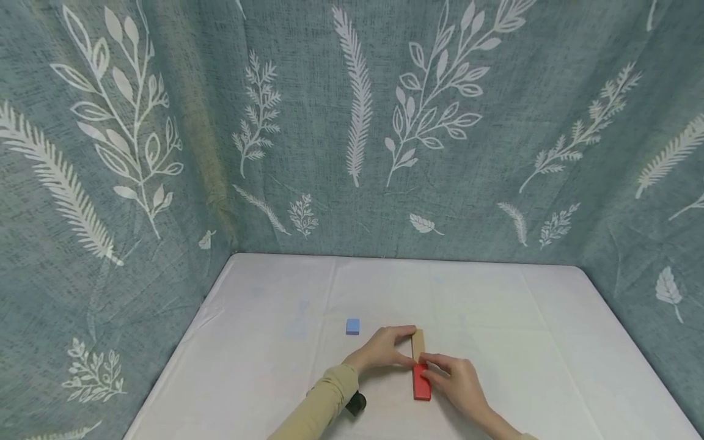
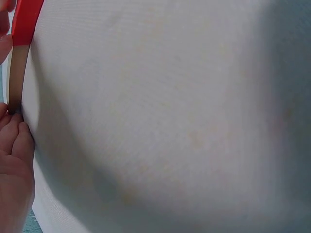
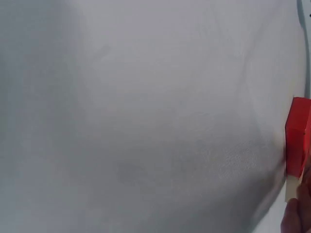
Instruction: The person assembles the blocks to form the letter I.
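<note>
Before you on the white table (image 1: 506, 342), your right hand (image 1: 459, 385) pinches a red block (image 1: 421, 390) near its far end. Your left hand (image 1: 382, 350) grips a tan block (image 1: 418, 343) adjoining it end-to-end. Leftward, slightly farther, sits a blue block (image 1: 352, 327).

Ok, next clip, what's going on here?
A person is handling two narrow blocks on a white-covered table. The left hand grips the tan block, while the right hand holds the red block near the end that meets the tan one. The two lie in line, end to end, apparently touching. A small blue block lies apart, off to the left, with neither hand on it.
</note>
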`<state>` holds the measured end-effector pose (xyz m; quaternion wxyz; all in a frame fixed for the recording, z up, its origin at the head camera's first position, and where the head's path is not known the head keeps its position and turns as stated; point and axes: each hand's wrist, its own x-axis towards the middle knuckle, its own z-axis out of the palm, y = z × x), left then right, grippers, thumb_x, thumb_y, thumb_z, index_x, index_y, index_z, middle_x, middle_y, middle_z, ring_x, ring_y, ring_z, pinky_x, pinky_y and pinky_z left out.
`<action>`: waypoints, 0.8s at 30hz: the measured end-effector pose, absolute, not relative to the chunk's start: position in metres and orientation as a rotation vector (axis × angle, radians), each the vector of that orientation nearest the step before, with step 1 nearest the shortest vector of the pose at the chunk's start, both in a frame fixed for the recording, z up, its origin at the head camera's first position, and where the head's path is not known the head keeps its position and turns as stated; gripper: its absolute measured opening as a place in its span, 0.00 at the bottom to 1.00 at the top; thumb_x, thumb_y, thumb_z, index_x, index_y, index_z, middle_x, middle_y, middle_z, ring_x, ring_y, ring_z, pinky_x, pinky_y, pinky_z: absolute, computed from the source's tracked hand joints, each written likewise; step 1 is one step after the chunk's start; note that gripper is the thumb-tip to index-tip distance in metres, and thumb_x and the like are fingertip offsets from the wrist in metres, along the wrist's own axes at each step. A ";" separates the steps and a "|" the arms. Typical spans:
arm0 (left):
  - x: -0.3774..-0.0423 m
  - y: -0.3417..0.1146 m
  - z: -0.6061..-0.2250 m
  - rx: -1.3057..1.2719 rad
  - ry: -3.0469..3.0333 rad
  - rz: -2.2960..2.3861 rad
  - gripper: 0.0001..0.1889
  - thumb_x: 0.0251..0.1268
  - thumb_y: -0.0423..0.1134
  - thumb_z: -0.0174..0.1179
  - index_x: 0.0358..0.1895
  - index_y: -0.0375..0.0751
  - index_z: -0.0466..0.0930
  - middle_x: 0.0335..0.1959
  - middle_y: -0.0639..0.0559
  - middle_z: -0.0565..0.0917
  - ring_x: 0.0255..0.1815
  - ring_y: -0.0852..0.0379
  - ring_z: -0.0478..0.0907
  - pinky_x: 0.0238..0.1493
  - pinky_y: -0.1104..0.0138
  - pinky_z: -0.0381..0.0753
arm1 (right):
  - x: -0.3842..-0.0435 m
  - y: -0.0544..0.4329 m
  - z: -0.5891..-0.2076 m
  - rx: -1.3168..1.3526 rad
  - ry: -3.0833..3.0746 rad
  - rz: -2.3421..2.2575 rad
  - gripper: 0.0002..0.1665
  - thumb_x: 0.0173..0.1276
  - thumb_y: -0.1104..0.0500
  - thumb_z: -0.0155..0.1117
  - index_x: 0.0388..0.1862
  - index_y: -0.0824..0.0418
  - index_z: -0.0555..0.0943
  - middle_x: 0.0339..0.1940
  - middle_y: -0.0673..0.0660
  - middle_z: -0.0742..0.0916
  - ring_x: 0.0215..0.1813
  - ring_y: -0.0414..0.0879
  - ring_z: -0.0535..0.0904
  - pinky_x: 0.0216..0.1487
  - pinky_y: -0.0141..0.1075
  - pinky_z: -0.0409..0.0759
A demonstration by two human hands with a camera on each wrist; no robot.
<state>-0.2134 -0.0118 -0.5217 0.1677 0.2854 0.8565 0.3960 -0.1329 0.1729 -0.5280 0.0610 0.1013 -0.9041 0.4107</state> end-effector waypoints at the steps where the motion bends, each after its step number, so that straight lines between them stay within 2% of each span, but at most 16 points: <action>1: -0.213 -0.011 -0.522 0.813 2.437 1.128 0.37 0.48 0.39 0.72 0.65 0.36 0.69 0.67 0.46 0.72 0.70 0.51 0.67 0.71 0.66 0.67 | -0.134 0.172 -0.528 0.283 -2.744 1.251 0.18 0.53 0.61 0.74 0.44 0.58 0.87 0.41 0.49 0.90 0.49 0.47 0.85 0.50 0.39 0.85; 6: -0.213 -0.010 -0.521 0.822 2.447 1.121 0.38 0.48 0.40 0.72 0.65 0.36 0.69 0.67 0.46 0.72 0.70 0.51 0.66 0.72 0.66 0.66 | -0.138 0.172 -0.530 0.245 -2.791 1.277 0.17 0.53 0.60 0.73 0.44 0.60 0.86 0.43 0.52 0.89 0.49 0.48 0.85 0.50 0.38 0.85; 17: -0.212 -0.010 -0.517 0.813 2.452 1.113 0.37 0.49 0.39 0.72 0.66 0.37 0.69 0.67 0.47 0.71 0.70 0.51 0.66 0.72 0.65 0.65 | -0.140 0.177 -0.531 0.402 -2.754 1.283 0.16 0.54 0.62 0.72 0.43 0.63 0.86 0.43 0.55 0.89 0.47 0.48 0.86 0.46 0.34 0.86; 24: -0.213 -0.011 -0.519 0.791 2.445 1.121 0.37 0.50 0.40 0.71 0.66 0.36 0.68 0.67 0.47 0.71 0.71 0.51 0.65 0.73 0.63 0.65 | -0.141 0.178 -0.532 0.515 -2.743 1.237 0.15 0.56 0.61 0.71 0.43 0.63 0.86 0.43 0.55 0.89 0.47 0.49 0.86 0.45 0.35 0.86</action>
